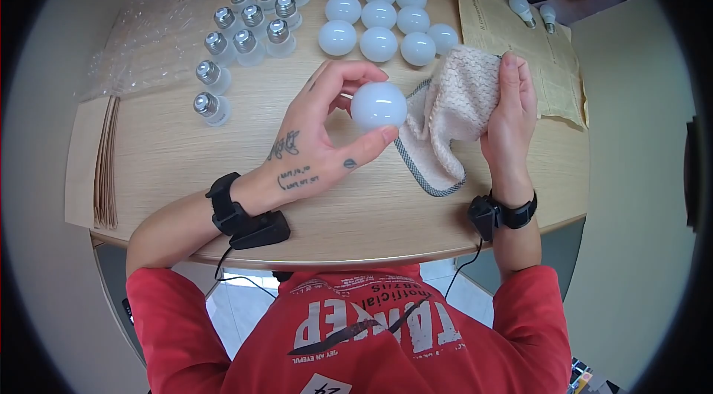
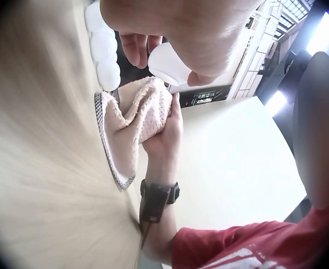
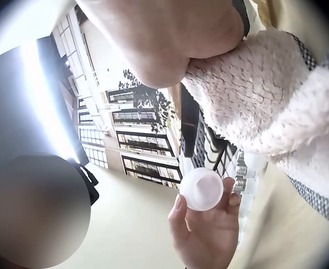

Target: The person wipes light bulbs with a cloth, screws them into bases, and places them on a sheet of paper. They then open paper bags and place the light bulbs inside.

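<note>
My left hand (image 1: 318, 127) pinches a round white bulb cover (image 1: 380, 106) between thumb and fingers above the middle of the table. In the right wrist view the held bulb cover (image 3: 201, 189) looks like a smooth, translucent dome. The right hand (image 1: 509, 115) grips a cream fleecy cloth (image 1: 466, 89) with a checked border, thumb on top. One corner of the cloth hangs down toward the tabletop, close beside the cover. From the left wrist, the cloth (image 2: 147, 112) shows just below the cover.
Several white bulb covers (image 1: 379, 15) stand in rows at the back. Left of them are several bulb bases (image 1: 252, 17) with metal screw caps up. Bubble wrap (image 1: 160, 30) and folded brown paper (image 1: 93, 160) lie at left. Two whole bulbs (image 1: 521, 9) rest on brown paper (image 1: 561, 75) at right.
</note>
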`<state>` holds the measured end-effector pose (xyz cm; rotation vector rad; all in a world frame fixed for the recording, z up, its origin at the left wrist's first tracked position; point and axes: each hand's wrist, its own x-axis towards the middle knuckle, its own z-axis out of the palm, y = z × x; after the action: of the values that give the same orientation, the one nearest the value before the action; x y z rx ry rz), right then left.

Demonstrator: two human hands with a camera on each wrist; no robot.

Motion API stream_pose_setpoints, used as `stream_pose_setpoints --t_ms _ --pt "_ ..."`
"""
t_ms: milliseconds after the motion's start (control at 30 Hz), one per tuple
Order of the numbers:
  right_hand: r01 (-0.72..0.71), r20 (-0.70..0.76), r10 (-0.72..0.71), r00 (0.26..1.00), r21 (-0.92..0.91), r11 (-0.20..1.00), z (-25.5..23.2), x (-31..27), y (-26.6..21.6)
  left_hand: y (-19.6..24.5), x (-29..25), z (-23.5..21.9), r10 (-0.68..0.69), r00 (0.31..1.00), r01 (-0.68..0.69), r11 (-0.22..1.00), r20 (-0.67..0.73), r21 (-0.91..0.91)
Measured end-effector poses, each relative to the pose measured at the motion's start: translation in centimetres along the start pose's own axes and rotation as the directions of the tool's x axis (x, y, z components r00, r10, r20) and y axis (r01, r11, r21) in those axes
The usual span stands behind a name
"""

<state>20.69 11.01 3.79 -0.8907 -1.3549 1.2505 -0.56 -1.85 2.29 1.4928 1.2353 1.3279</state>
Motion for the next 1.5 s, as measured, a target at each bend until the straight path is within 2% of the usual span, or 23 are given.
stream_pose_setpoints --t_ms 100,167,267,300,367,400,433,467,533,600,667,800,967,1067,1167,1267,1367,1500 --pt "0.075 0.015 -0.075 0.997 -0.025 0.997 0.4 -0.6 -0.2 0.1 0.0 0.1 -0.045 0.999 0.046 0.998 0.026 -0.038" --pt "0.057 0.085 -0.056 0.995 -0.015 0.998 0.7 -1.4 -0.5 0.1 0.1 0.1 -0.083 0.995 0.087 0.995 0.059 -0.057" --pt "0.045 0.218 -0.056 0.974 0.056 0.997 0.8 -2.3 -0.3 0.0 0.3 0.1 -0.065 0.994 0.069 0.996 0.088 -0.047" --pt "0.04 0.266 -0.063 0.962 0.089 0.995 0.8 -2.6 -0.1 0.0 0.3 0.1 -0.096 0.991 0.106 0.988 0.091 -0.109" --pt "0.028 0.437 -0.054 0.898 0.064 0.998 1.3 -3.5 -0.5 0.1 0.4 0.3 -0.158 0.982 0.177 0.957 0.1 -0.23" --pt "0.025 0.516 -0.047 0.855 0.05 0.998 1.4 -3.9 -0.8 -0.2 0.3 0.5 -0.14 0.988 0.154 0.946 0.067 -0.284" --pt "-0.059 0.601 -0.018 0.799 0.109 0.992 1.2 -4.1 -1.0 -0.8 0.3 0.7 -0.124 0.992 0.129 0.933 0.034 -0.337" --pt "-0.057 0.633 0.014 0.774 0.047 0.997 1.3 -4.1 -1.4 -1.3 0.3 0.9 -0.11 0.994 0.1 0.917 -0.002 -0.386" --pt "-0.047 0.688 0.088 0.72 -0.079 0.996 1.6 -4.2 -2.1 -1.7 0.3 0.7 -0.118 0.993 0.109 0.924 -0.002 -0.367" --pt "-0.019 0.709 0.13 0.693 -0.162 0.987 1.4 -4.0 -1.7 -1.7 0.3 0.6 -0.139 0.99 0.134 0.909 0.016 -0.394" --pt "0.149 0.711 -0.023 0.702 -0.116 0.982 2.0 -4.2 -0.7 -1.6 0.4 0.5 -0.17 0.984 0.176 0.867 0.055 -0.467" --pt "0.493 0.76 -0.134 0.636 -0.267 0.828 2.0 -3.7 -0.9 -1.6 0.4 0.3 -0.154 0.983 0.186 0.844 0.105 -0.503" --pt "0.531 0.77 -0.121 0.627 -0.308 0.79 2.4 -3.6 -0.9 -1.8 0.2 0.6 -0.169 0.968 0.246 0.784 0.186 -0.57" --pt "0.563 0.778 -0.114 0.617 -0.336 0.755 2.4 -3.7 -1.0 -1.3 0.1 0.6 -0.208 0.949 0.307 0.782 0.237 -0.542" --pt "0.592 0.761 -0.133 0.635 -0.369 0.717 2.6 -3.9 -0.9 -2.8 -0.2 0.7 -0.217 0.956 0.284 0.856 0.198 -0.433" --pt "0.623 0.729 -0.17 0.663 -0.41 0.666 2.7 -3.9 -0.8 -2.6 -0.1 -0.3 -0.397 0.865 0.489 0.803 0.307 -0.339" --pt "0.658 0.717 -0.229 0.658 -0.401 0.637 2.7 -3.9 -0.4 -1.6 0.2 -0.4 -0.351 0.875 0.455 0.831 0.333 -0.32" --pt "0.658 0.736 -0.243 0.632 -0.343 0.671 3.1 -3.9 -1.3 -2.2 -0.2 0.2 -0.333 0.919 0.392 0.83 0.212 -0.397"
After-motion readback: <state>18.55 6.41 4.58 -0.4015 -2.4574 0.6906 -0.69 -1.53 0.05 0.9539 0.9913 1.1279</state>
